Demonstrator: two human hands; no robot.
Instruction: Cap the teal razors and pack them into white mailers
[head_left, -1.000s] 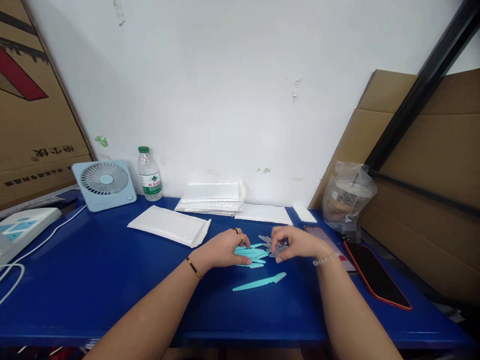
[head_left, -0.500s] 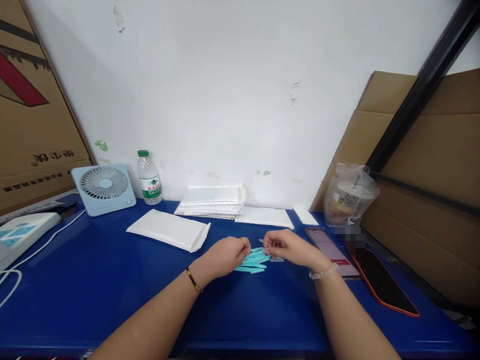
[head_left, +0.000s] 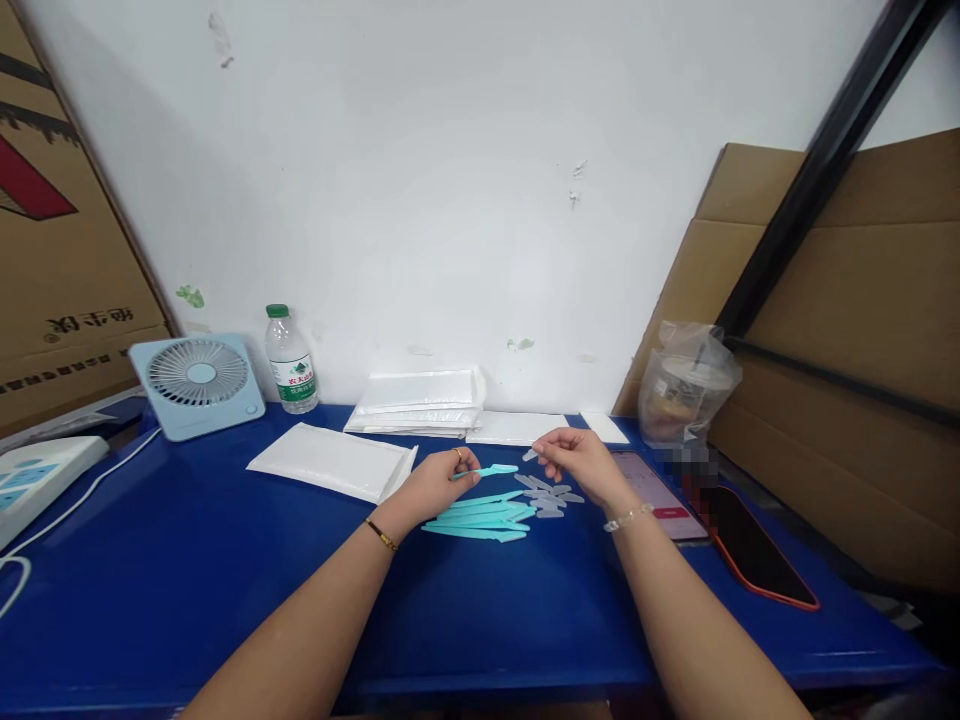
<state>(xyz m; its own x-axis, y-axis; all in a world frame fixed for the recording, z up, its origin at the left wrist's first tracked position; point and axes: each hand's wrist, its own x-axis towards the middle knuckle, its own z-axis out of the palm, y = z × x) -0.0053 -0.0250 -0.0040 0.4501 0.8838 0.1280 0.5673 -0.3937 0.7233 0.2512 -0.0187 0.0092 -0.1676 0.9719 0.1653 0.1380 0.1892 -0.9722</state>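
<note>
My left hand point(head_left: 442, 485) is closed on the handle of a teal eyebrow razor point(head_left: 497, 470), whose head points right. Between the fingertips of my right hand point(head_left: 574, 462) is a small translucent blade cover point(head_left: 530, 454), held a little apart from the razor's head. Below my left hand several more teal eyebrow razors point(head_left: 480, 516) lie in a loose bundle on the blue table. A small heap of translucent blade covers point(head_left: 550, 500) rests to the right of them, under my right hand.
White padded envelopes point(head_left: 330, 460) lie at the left, with a stack of them point(head_left: 416, 395) by the wall. A fan point(head_left: 201, 385) and water bottle point(head_left: 292, 365) stand back left. Two phones point(head_left: 761, 545) and a bagged drink cup point(head_left: 686, 390) are right.
My hands have risen from the bundle and spread slightly. My left hand has picked up one eyebrow razor, and a blade cover now shows in my right fingertips. The view has shifted a little.
</note>
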